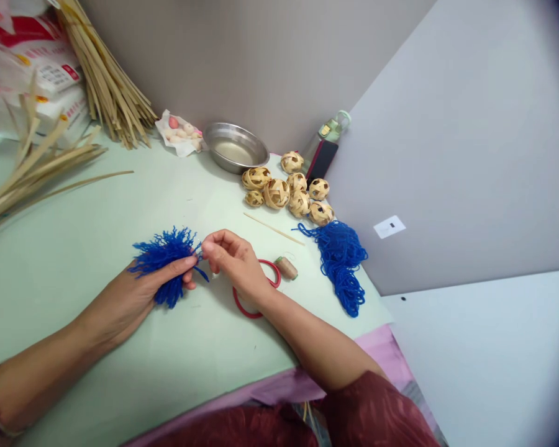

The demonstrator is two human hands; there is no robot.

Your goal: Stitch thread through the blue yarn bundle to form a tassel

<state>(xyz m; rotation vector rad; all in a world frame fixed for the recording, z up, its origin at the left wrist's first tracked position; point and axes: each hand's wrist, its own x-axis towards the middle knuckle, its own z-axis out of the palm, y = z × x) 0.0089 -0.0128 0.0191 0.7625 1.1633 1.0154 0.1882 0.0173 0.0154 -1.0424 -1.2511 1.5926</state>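
Observation:
My left hand (137, 295) is closed on a frayed tuft of blue yarn (168, 246), thumb on top, with yarn ends sticking out above and below the fingers. Beside the tuft's right edge, my right hand (235, 257) pinches with thumb and forefinger; what lies between the fingertips is too small to make out. A loose blue strand points right from the left fingertips. Partly hidden under my right hand lie scissors with red handles (276, 273). Just right of them is a spool of tan thread (287, 267).
A hank of blue yarn (340, 254) lies at the right. Behind are several woven balls (276, 194), a metal bowl (236, 146), a bottle (328, 133) and a phone (322, 160). Plant strips (107, 81) and plastic packages (37, 62) occupy the left back. A thin strip (274, 228) lies mid-table.

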